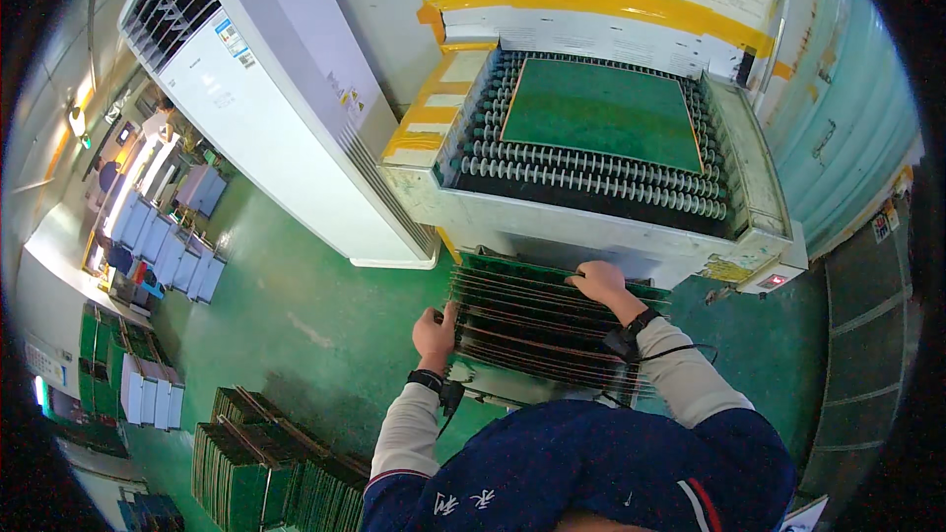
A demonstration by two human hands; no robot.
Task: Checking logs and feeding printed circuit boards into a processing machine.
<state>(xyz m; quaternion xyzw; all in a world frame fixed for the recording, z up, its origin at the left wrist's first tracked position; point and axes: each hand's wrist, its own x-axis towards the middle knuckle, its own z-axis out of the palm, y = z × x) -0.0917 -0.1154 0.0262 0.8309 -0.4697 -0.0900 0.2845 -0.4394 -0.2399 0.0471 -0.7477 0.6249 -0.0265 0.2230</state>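
A rack of thin green panels (522, 320), standing on edge in a close row, is in front of me. My right hand (598, 283) is at the far side of the row, its fingers closed on the upper edge of a green panel (512, 270). At the left ends of the panels is my left hand (434, 335), fingers curled and thumb up; what they grip, if anything, is hidden. Beyond the rack, a large flat green board (601, 113) lies on the rollers (591, 175) of a conveyor machine (419, 180).
A tall white air conditioner (286, 128) stands left of the machine. More racked green panels (266, 463) stand on the green floor (315, 325) at the lower left. Dark panelling (867, 335) runs along the right side. People and benches are far left.
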